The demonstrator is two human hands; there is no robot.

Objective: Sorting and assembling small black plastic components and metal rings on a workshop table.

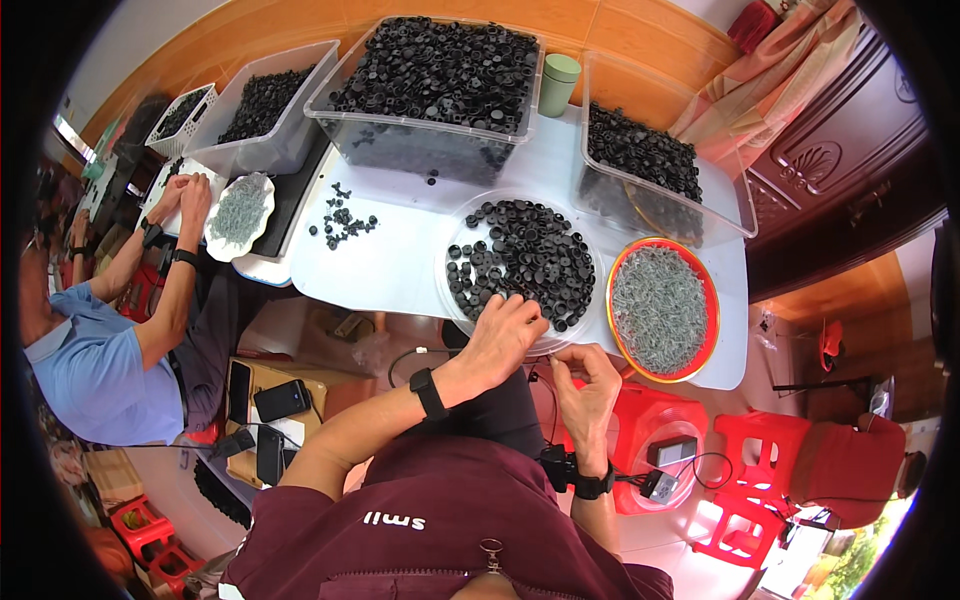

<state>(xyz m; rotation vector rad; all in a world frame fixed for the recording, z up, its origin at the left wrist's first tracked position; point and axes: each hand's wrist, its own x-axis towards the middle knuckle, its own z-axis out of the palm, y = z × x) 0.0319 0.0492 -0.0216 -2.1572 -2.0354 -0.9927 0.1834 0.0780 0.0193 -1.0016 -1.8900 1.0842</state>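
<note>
A clear round tray (447, 300) holds many small black plastic caps (540, 250). My left hand (505, 335) is over the tray's near rim, its fingers curled together against the closest caps; whatever is between the fingertips is hidden. Just right of it, off the table's front edge, my right hand (588, 385) has thumb and forefinger pinched, and what they hold is too small to make out. Beside the tray, a red and yellow round basin (716, 318) is filled with thin silvery screws or pins (660, 310).
Clear plastic bins (425, 130) of black parts line the back of the white table (400, 270), with a green cup (558, 85) between two. Loose black pieces (345, 222) lie at left. A co-worker (110, 350) sits left. Red stools (750, 450) stand at right.
</note>
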